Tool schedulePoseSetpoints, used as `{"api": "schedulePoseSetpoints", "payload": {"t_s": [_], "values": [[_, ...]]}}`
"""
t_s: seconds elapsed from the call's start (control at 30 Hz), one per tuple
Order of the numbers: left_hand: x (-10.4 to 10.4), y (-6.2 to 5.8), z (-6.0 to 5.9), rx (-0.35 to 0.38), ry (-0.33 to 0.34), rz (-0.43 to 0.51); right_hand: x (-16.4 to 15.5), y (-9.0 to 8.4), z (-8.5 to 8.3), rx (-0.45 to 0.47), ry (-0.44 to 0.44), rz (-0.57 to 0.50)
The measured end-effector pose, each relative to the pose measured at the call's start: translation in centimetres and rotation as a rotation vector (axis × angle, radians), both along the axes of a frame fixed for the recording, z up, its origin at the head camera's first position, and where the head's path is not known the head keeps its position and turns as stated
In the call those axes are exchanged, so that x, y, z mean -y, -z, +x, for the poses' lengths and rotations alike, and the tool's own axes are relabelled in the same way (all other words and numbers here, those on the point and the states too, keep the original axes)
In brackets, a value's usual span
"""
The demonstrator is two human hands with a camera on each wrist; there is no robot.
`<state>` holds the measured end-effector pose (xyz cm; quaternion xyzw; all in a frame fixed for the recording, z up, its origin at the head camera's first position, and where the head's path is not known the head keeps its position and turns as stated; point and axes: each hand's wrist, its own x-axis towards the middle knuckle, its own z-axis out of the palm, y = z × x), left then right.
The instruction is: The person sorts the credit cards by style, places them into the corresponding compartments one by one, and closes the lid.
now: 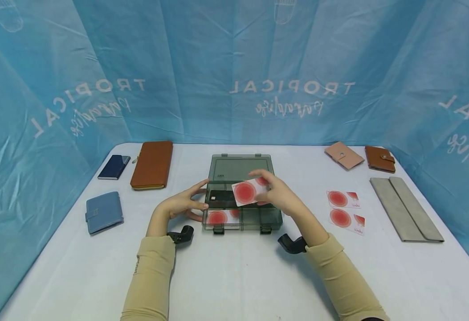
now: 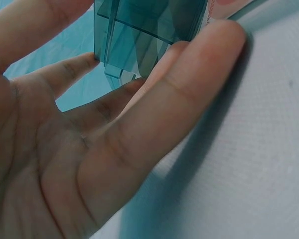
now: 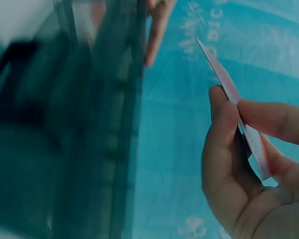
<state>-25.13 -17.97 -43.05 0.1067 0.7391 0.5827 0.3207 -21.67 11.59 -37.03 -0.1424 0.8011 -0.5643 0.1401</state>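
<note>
Between the thumb and fingers of my right hand [image 1: 280, 194] is a white card [image 1: 245, 192] with red circles, tilted over an open box. The right wrist view shows this card [image 3: 226, 82] nearly edge-on in the pinch. The compartment box [image 1: 260, 218] is translucent dark green, its lid [image 1: 238, 169] leaning back. A similar red-and-white card [image 1: 217, 217] lies in the front left compartment, and a black flat item [image 1: 220, 198] in the middle one. My left hand [image 1: 180, 203] touches the box's left side with spread, mostly straight fingers [image 2: 164, 104].
Two red-and-white cards [image 1: 343, 199] lie at right, near a grey folder [image 1: 406, 209]. Behind them are a pink wallet [image 1: 344, 155] and a brown wallet [image 1: 380, 159]. At left lie a blue wallet [image 1: 104, 213], a navy booklet [image 1: 114, 167] and a brown notebook [image 1: 151, 165].
</note>
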Motion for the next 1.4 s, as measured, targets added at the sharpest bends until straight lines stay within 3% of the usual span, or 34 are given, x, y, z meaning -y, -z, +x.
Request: {"api": "schedulePoseSetpoints", "payload": {"t_s": [0.33,0.47,0.7,0.87,1.07,1.27,1.4], "values": [[0.0,0.1,0.0,-0.008,-0.001,-0.003,3.6,2.1,0.5,-0.114,-0.037,0.271],[-0.1,0.1,0.0,-0.007,0.000,0.008,4.5,2.7,0.4,-0.150,-0.062,0.319],[-0.1,0.0,0.1,0.003,-0.012,0.020,5.2,3.3,0.2,-0.192,-0.086,0.357],[-0.1,-0.1,0.1,-0.003,-0.006,0.016,5.4,3.6,0.3,-0.271,-0.155,0.475],[-0.1,-0.1,0.0,0.000,-0.005,0.012,5.5,3.0,1.0,-0.370,-0.115,0.628],[-0.1,0.1,0.0,0.000,-0.010,0.005,5.0,2.7,1.3,-0.371,-0.140,0.650],[-0.2,0.1,0.1,-0.004,-0.010,0.000,3.7,2.5,1.2,-0.328,-0.143,0.588]]}}
